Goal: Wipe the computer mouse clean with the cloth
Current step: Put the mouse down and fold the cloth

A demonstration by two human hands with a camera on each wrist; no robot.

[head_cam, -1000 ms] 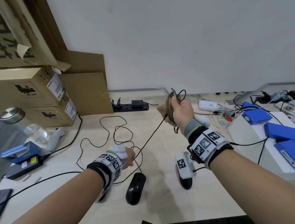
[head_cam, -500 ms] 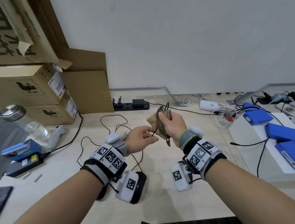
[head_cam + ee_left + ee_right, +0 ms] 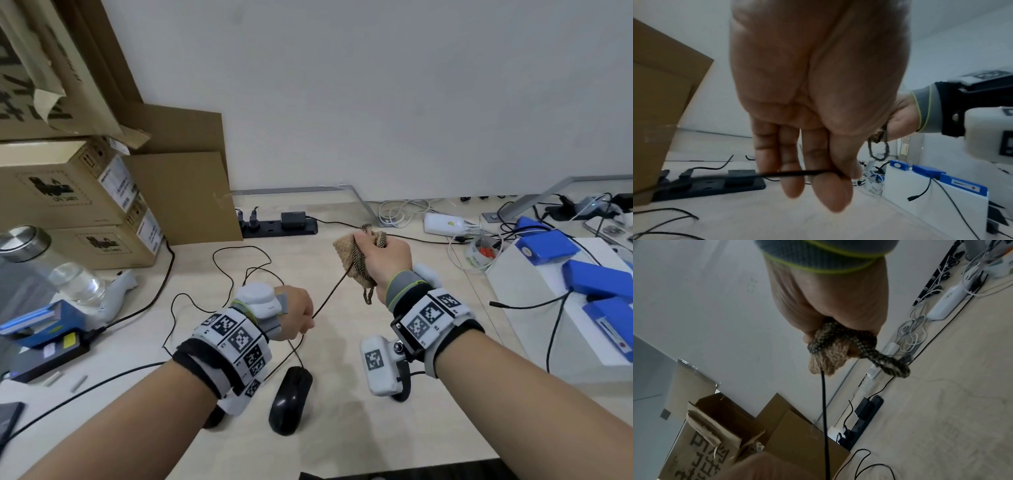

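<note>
mouse (image 3: 290, 399) flat on desk, long axis near-far | left hand (image 3: 294, 317) pinches cable (image 3: 330, 296); right hand (image 3: 388, 258) grips cloth (image 3: 346, 251)

The left hand (image 3: 294, 317) has drawn back along the cable (image 3: 329, 298), away from the cloth (image 3: 346, 253).

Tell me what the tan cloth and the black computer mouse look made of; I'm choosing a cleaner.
Tan cloth: seemingly a knitted or looped fibre, matt and fuzzy, with a darker speckled braided cord looped round it. The nubbly surface suggests this.
Black computer mouse: probably moulded plastic, smooth and slightly glossy, judging by the soft highlights on its shell.
</note>
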